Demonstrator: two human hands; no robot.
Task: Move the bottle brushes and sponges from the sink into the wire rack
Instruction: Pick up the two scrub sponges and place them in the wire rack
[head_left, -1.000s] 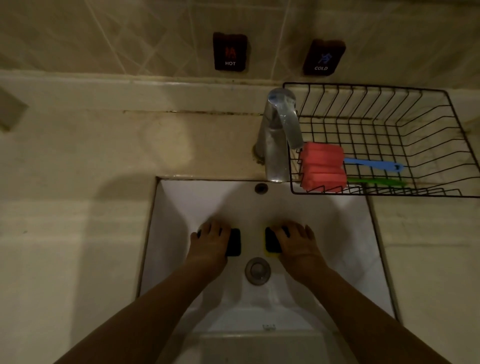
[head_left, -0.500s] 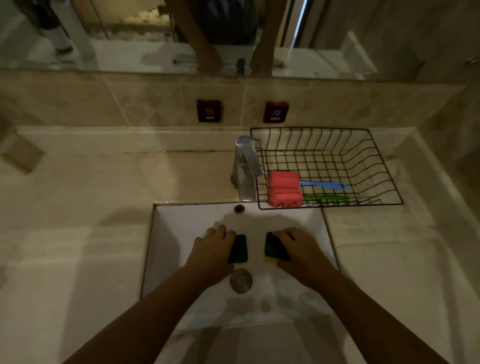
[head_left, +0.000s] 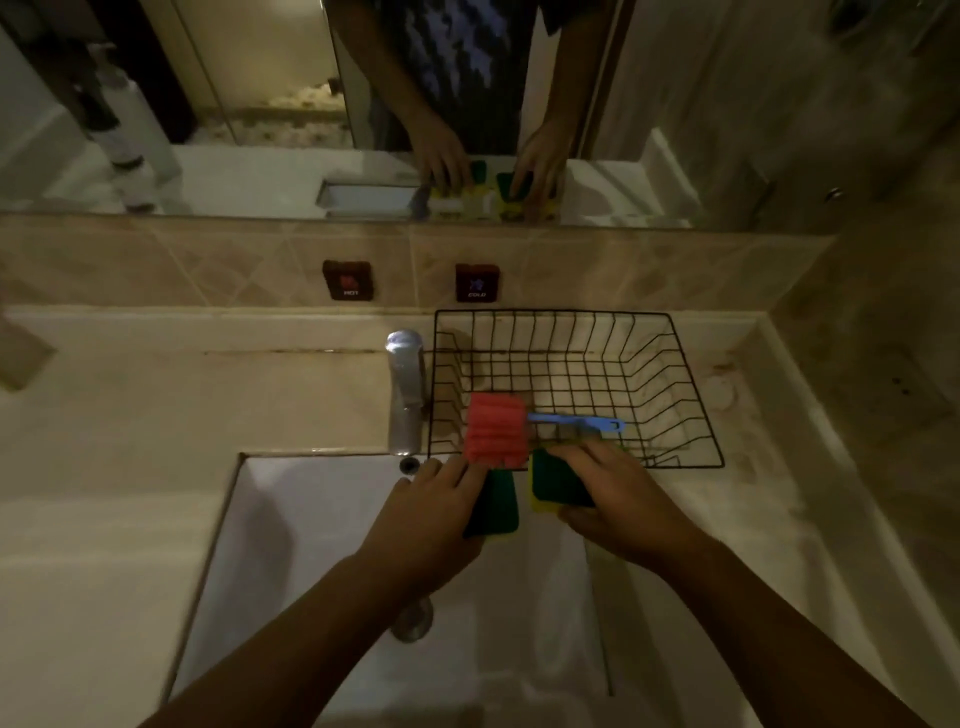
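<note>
Red brush heads (head_left: 493, 435); black wire rack (head_left: 670, 358).

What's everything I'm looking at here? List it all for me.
wire rack: 1, black, on counter right of tap
bottle brushes: 2, red sponge heads, one blue handle, one mostly hidden, in rack
sponges: 2, green and yellow, one in each hand, near rack's front edge
sink: 1, white, below hands
tap: 1, chrome, behind sink
hot and cold plates: 2, dark, on tiled wall
mirror: 1, above tiles
left hand: 1, holding sponge
right hand: 1, holding sponge
</note>
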